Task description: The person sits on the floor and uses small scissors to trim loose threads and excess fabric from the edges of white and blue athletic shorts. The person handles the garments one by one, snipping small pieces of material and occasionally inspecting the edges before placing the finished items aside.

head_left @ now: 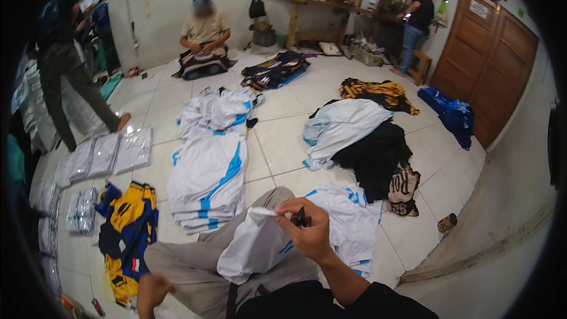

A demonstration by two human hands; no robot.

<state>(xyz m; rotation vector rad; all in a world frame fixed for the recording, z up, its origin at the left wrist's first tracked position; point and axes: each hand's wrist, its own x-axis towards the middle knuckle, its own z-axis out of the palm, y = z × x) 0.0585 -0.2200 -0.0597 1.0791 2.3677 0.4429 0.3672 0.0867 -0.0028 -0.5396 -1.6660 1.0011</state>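
My right hand (305, 230) pinches the edge of a white cloth garment (259, 243) with blue marks, raised over my crossed legs. A small dark tool, possibly thread snips, sits within the same hand, partly hidden by the fingers. Low at the left, my left hand (155, 290) is away from the garment, near my knee; its fingers are curled and blurred, and whether anything is in them is unclear. Beyond my legs lies a neat stack of white and blue garments (208, 173). To the right of my lap, more white garments (350, 226) are spread on the floor.
Yellow and blue garments (133, 230) and plastic-wrapped packs (133, 148) lie at the left. A black cloth heap (376, 159) is at the right, beside a wall. A seated person (203, 35) handles cloth at the back; others stand at both sides. A can (447, 223) stands by the wall.
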